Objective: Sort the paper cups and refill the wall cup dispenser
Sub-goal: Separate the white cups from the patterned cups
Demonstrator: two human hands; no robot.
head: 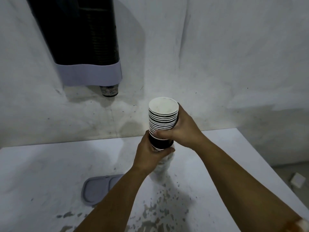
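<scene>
Mid-task, sorting looks mostly done. Nested stack of paper cups (163, 121) held upright above the surface (41, 173), bottoms up, white base of the top cup facing camera. Right hand (182, 129) wrapped around the upper-middle of the stack, grip pressed closed on the cups, thumb across the front. Left hand (150, 151) clasped lower down, grip closed around the dark cup section. Below the left hand, something white and crumpled (163, 166), maybe a plastic sleeve or more cups, too blurred to tell.

Wall cup dispenser (83, 47) up and left on the wall (217, 56), well apart from the stack. Dark tube seems already loaded with ribbed cup rims, grey collar at bottom, one cup (109, 91) poking out underneath. Top of dispenser out of frame, so fill level unclear.

Grey lid (98, 188) lying flat on surface near left forearm, likely the dispenser cap, meaning dispenser probably open for loading. No loose cups visible on surface.

Left to do, as judged: carry stack up to dispenser top, feed in, refit lid. Roughly halfway or a bit past.
</scene>
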